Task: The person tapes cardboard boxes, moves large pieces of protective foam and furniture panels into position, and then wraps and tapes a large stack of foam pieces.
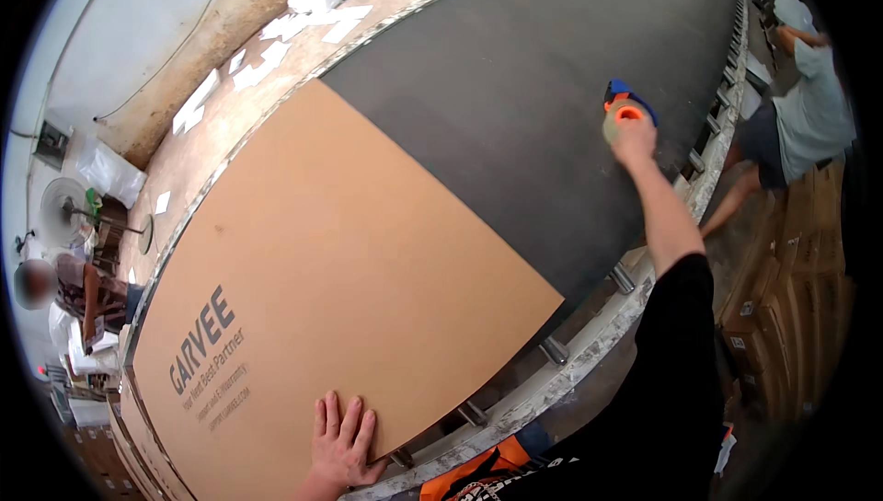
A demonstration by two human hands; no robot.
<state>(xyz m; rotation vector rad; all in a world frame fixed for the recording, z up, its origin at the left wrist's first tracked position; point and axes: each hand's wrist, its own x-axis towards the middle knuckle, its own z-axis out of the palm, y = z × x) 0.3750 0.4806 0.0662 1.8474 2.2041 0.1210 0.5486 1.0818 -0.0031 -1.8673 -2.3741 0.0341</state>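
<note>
A large flat brown cardboard box (331, 253) with dark print lies on the conveyor. My left hand (342, 441) rests on its near edge, fingers spread and flat. Farther off to the right, my right hand (635, 138) is closed around a tape dispenser (627, 101) with blue and orange parts and a roll of tape. I hold it over the dark grey board or belt surface (515, 69), beyond the box's right edge. Whether the dispenser touches that surface I cannot tell.
Metal rollers (555, 350) show along the conveyor's pale, worn side rail (589, 368). Stacked cartons (782, 317) and a person (809, 105) are on the right. Another person (87, 289) and a standing fan (64, 211) are at the left. White sheets (267, 64) litter the floor beyond.
</note>
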